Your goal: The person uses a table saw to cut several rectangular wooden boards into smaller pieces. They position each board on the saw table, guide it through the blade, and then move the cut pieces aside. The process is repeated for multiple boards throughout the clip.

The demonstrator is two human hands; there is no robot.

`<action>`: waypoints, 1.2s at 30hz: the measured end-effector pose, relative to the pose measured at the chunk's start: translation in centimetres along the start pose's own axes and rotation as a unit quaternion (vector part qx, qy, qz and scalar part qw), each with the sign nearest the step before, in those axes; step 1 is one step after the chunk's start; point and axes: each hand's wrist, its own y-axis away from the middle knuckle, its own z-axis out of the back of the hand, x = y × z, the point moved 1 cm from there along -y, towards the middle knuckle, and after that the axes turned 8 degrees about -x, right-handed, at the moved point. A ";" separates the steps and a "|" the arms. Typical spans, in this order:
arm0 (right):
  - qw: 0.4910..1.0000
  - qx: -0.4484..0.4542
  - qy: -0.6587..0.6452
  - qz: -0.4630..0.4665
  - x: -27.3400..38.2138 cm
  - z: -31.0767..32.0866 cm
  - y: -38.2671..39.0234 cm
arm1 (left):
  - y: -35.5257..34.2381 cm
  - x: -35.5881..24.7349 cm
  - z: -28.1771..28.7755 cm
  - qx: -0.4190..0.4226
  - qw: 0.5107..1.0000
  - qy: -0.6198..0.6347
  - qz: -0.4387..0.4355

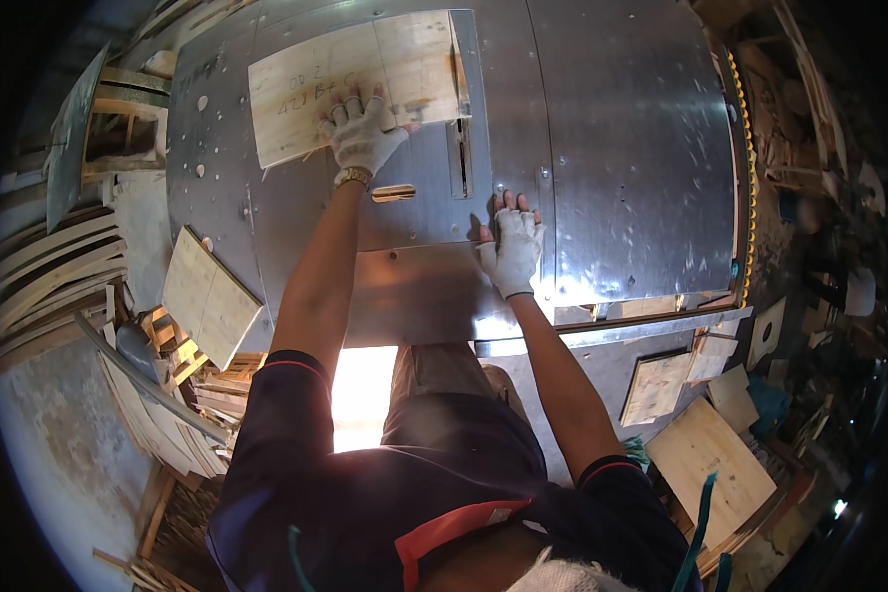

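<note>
A pale wooden board [419,69] with handwriting on it lies flat on the grey metal tabletop [631,168]. My left hand [365,138], in a white fingerless glove, rests spread on the board's near edge. A watch circles that wrist. Close to the board's near right corner, a narrow slot [462,168] is cut in a metal insert plate; whether a blade stands in it I cannot tell. My right hand [515,247], gloved the same way, lies flat on the metal near the table's front edge, fingers stretched out and nothing held.
An oval hole [394,193] opens in the plate near my left wrist. Another board [210,296] leans at the table's left side, by stacked wood strips [59,266]. Lower right, a larger board [710,469] lies among offcuts. A yellow toothed strip [746,178] borders the table's right edge.
</note>
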 end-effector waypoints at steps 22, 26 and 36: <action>0.947 -0.150 -0.224 -0.176 -9.2 2.7 -2.3 | -7.2 2.1 -1.1 0.006 1.000 0.010 -0.003; 0.959 -0.099 -0.191 -0.186 -12.1 8.4 -14.4 | -10.7 11.1 -3.8 -0.037 0.999 -0.020 0.005; 0.983 0.166 0.066 0.037 0.6 -0.3 -42.7 | -23.0 19.4 -3.0 0.004 0.990 0.143 -0.016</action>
